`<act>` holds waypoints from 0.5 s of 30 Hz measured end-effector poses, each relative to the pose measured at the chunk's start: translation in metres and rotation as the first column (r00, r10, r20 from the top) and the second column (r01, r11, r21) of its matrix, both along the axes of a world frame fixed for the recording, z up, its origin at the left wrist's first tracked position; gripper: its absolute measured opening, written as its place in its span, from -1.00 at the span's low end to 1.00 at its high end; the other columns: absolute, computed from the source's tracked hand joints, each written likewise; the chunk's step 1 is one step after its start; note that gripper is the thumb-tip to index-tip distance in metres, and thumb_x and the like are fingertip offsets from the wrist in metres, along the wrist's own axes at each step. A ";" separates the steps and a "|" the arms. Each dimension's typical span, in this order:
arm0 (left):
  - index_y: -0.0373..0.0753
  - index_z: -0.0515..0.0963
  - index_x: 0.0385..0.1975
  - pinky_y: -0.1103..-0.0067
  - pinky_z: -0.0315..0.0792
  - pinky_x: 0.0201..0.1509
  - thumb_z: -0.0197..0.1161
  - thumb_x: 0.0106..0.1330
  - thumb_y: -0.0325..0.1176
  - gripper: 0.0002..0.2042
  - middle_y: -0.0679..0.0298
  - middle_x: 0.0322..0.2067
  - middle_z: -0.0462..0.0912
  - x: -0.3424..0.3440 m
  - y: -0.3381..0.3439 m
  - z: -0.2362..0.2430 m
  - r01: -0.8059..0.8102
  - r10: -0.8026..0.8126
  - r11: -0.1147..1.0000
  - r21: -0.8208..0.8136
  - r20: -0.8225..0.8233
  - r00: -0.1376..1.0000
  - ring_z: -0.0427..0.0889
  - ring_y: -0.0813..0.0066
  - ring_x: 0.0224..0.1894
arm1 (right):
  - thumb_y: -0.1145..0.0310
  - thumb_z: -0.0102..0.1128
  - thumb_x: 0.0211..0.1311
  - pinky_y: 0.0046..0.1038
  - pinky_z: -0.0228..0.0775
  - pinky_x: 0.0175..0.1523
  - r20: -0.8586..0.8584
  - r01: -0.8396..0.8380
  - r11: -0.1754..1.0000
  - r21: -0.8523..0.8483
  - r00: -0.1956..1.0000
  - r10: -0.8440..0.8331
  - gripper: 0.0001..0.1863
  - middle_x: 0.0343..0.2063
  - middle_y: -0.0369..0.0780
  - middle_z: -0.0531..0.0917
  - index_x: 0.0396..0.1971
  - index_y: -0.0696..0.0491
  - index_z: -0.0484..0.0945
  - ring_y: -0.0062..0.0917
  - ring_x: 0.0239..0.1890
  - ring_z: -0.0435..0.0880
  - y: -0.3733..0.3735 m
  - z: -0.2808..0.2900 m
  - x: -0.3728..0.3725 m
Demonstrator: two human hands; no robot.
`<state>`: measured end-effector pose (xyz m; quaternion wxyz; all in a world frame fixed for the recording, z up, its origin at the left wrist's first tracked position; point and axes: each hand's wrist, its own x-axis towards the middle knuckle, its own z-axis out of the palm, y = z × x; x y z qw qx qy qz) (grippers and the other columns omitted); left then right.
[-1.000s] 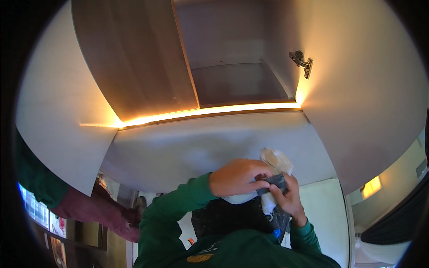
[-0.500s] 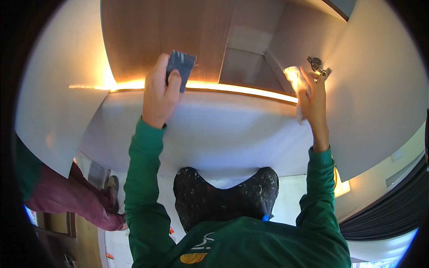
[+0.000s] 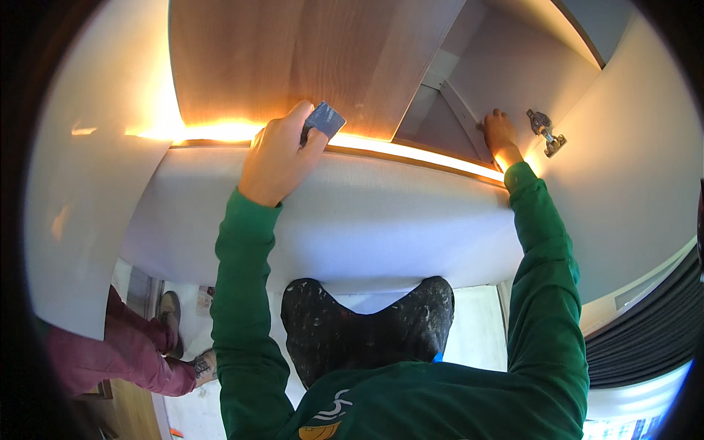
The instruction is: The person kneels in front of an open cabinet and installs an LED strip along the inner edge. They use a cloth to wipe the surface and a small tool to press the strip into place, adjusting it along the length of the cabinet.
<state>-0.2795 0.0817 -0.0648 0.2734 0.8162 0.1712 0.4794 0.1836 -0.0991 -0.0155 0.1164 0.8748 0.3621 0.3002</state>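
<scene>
My left hand (image 3: 282, 158) is closed round a flat blue-grey rectangular piece (image 3: 323, 121) with pale smears, its kind not clear. It holds this piece just over the glowing light strip (image 3: 411, 156), at the lower edge of the brown wood panel (image 3: 293, 59). Inside the open cabinet (image 3: 506, 66), my right hand (image 3: 500, 133) is near the inner wall with its fingers curled. Whatever the right hand holds is hidden behind it.
A metal hinge (image 3: 546, 133) sticks out from the pale panel on the right. Below the strip runs a pale padded surface (image 3: 352, 213). Another person's maroon trouser legs (image 3: 139, 352) and shoes are at lower left. Dark curtain-like folds (image 3: 653, 323) lie at lower right.
My right hand has moved from beside the hinge into the cabinet; the white crumpled cloth-like thing it held no longer shows. My left hand has shifted slightly right along the strip.
</scene>
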 end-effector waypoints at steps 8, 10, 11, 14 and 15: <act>-0.37 0.43 -0.22 0.35 0.34 -0.44 0.06 0.30 -0.48 -0.87 0.00 -0.58 0.43 0.001 -0.007 -0.002 0.035 -0.037 0.999 0.025 0.083 0.996 0.43 0.11 -0.58 | 0.34 0.32 0.30 -0.25 0.55 0.18 0.116 -0.165 0.986 -0.030 0.979 0.168 -0.83 -0.11 -0.06 0.72 -0.20 0.10 0.70 -0.19 0.05 0.68 0.088 -0.006 0.083; -0.41 0.43 -0.19 0.38 0.32 -0.43 0.06 0.29 -0.48 -0.83 0.04 -0.57 0.42 0.002 -0.006 -0.006 0.016 -0.020 0.999 0.034 0.108 0.994 0.43 0.18 -0.58 | 0.38 0.30 0.30 -0.26 0.56 0.16 0.126 -0.147 0.988 -0.038 0.980 0.151 -0.85 -0.14 -0.06 0.73 -0.20 0.09 0.68 -0.20 0.02 0.69 0.115 -0.010 0.105; -0.43 0.43 -0.17 0.39 0.32 -0.43 0.06 0.29 -0.46 -0.81 0.05 -0.56 0.41 0.002 -0.006 -0.009 0.000 -0.001 1.000 0.006 0.110 0.994 0.43 0.22 -0.57 | 0.40 0.29 0.31 -0.27 0.56 0.15 0.108 -0.113 0.990 -0.082 0.987 0.122 -0.85 -0.13 -0.06 0.73 -0.18 0.09 0.68 -0.21 0.02 0.69 0.130 -0.010 0.118; -0.49 0.44 -0.10 0.45 0.31 -0.40 0.08 0.29 -0.39 -0.71 0.09 -0.54 0.42 0.001 0.003 -0.024 0.015 -0.016 1.000 0.009 0.122 0.992 0.43 0.28 -0.52 | 0.43 0.25 0.33 -0.28 0.57 0.12 0.157 -0.143 0.987 -0.079 0.976 0.154 -0.84 -0.13 -0.08 0.72 -0.13 0.07 0.66 -0.21 -0.01 0.70 0.163 -0.015 0.150; -0.50 0.44 -0.07 0.46 0.31 -0.39 0.09 0.29 -0.37 -0.67 0.10 -0.53 0.42 0.000 0.006 -0.029 -0.014 0.017 1.000 -0.022 0.119 0.993 0.43 0.30 -0.51 | 0.44 0.24 0.33 -0.28 0.58 0.11 0.179 -0.166 0.984 -0.059 0.968 0.174 -0.83 -0.14 -0.09 0.72 -0.12 0.07 0.65 -0.21 -0.02 0.71 0.174 -0.017 0.161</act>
